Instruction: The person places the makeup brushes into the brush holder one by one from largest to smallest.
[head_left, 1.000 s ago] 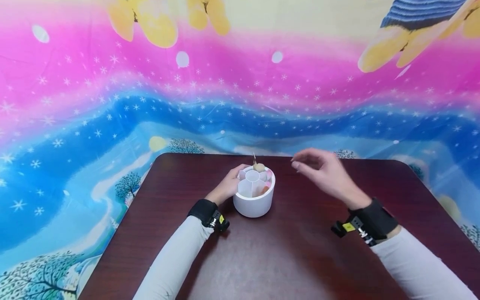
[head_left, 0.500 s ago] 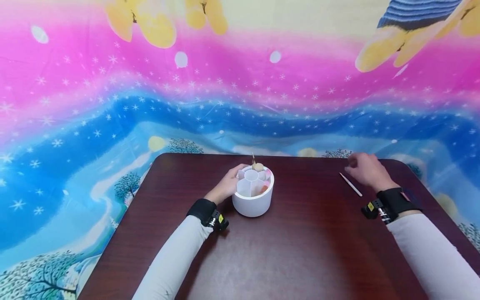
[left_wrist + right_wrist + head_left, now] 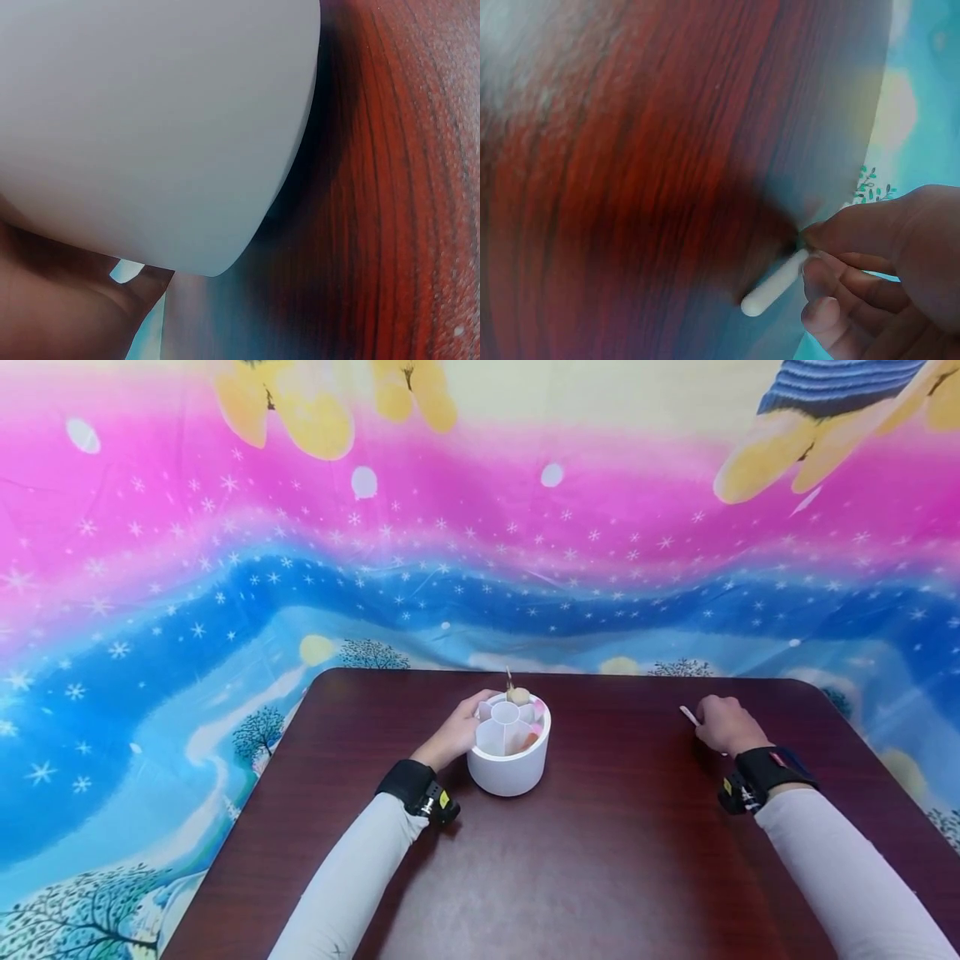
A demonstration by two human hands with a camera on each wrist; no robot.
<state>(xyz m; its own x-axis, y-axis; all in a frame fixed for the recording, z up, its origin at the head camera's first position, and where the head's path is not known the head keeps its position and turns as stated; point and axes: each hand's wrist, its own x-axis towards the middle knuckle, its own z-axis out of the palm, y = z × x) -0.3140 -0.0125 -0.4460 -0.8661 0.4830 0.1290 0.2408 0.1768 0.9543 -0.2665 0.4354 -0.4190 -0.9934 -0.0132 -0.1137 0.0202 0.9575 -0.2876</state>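
A white round desk organizer [image 3: 507, 774] with several compartments stands upright on the table; its white wall [image 3: 150, 120] fills much of the left wrist view. My left hand [image 3: 452, 737] grips it at its left side, the fingertips hidden behind the rim. Over at the far right, my right hand [image 3: 727, 724] pinches a thin white stylus pen [image 3: 688, 716] between thumb and fingers. One rounded end of the stylus pen [image 3: 774, 285] sticks out in the right wrist view, close to the tabletop.
Inside the organizer are a beige round item [image 3: 518, 695], pink pieces [image 3: 537, 708] and an orange-brown piece [image 3: 529, 741]. The dark wooden table [image 3: 600, 860] ends at the back against a printed cloth [image 3: 480, 568].
My right hand has moved right from beside the organizer, then down onto the stylus pen, and now pinches it. My left hand and the organizer stay in place.
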